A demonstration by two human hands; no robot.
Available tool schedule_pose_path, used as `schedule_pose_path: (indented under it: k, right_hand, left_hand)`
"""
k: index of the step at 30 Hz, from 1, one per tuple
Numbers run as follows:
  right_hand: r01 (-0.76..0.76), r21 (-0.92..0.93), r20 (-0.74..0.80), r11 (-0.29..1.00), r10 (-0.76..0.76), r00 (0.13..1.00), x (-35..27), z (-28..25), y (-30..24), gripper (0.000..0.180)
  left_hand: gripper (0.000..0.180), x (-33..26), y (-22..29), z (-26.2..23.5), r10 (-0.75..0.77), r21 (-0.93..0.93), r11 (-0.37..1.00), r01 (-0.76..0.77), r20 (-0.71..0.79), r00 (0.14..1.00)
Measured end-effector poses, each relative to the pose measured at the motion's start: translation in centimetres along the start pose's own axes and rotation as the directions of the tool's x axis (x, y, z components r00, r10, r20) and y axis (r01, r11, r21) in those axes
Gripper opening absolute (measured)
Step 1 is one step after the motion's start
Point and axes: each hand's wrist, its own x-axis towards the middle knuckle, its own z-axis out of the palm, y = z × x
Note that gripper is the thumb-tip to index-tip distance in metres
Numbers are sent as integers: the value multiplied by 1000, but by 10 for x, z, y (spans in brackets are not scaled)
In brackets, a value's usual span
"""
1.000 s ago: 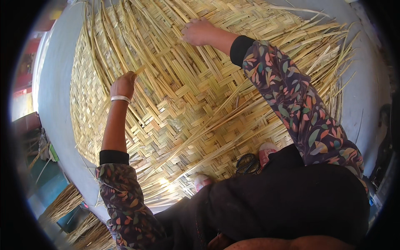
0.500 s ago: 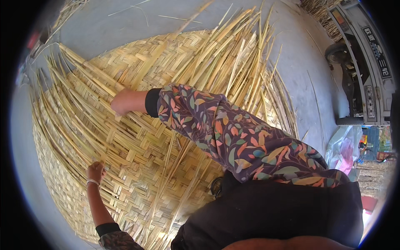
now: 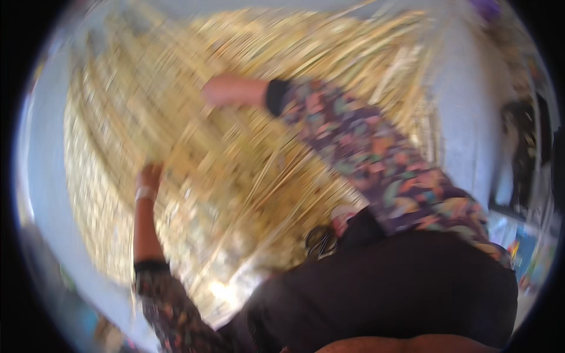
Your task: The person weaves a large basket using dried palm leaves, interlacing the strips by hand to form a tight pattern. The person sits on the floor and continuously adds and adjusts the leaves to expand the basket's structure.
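A large woven mat [image 3: 170,229] of pale yellow, flat plant strips lies under both my hands, blurred by motion. Many loose weaving strips [image 3: 118,106] fan out from its unwoven part. My left hand [image 3: 150,176] has its fingers curled closed at a strip on the left side of the mat; a light band circles the wrist. Farther out and to the right, my right hand [image 3: 226,91] is low over the strips. Its back faces up, and its fingers are hidden and smeared.
Black-handled scissors [image 3: 321,240] lie beside my dark-clothed leg [image 3: 388,288], close to a reddish patch that may be a shoe. Grey floor [image 3: 465,117] borders the mat. Dark vehicle parts [image 3: 521,147] stand at the right edge.
The view has swung and blurred. In the picture both hands sit higher and more to the right, and the scissors show more fully. The left hand remains closed at the strips.
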Motion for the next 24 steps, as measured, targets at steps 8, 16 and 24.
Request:
schedule_pose_path:
  k: [8,16,24]
  right_hand:
    - [-243,-278,446,929,349,824,-5,-21,-54,25]
    - [-177,-452,461,874,399,792,-20,-13,-66,18]
    - [-85,-103,308,991,113,945,6,4,-103,22]
  left_hand:
    - [37,-27,101,-22,-447,-313,805,505,241,862]
    - [33,-19,135,-54,-310,-98,939,329,168,936]
    - [57,31,148,-31,-638,-759,453,467,89,765]
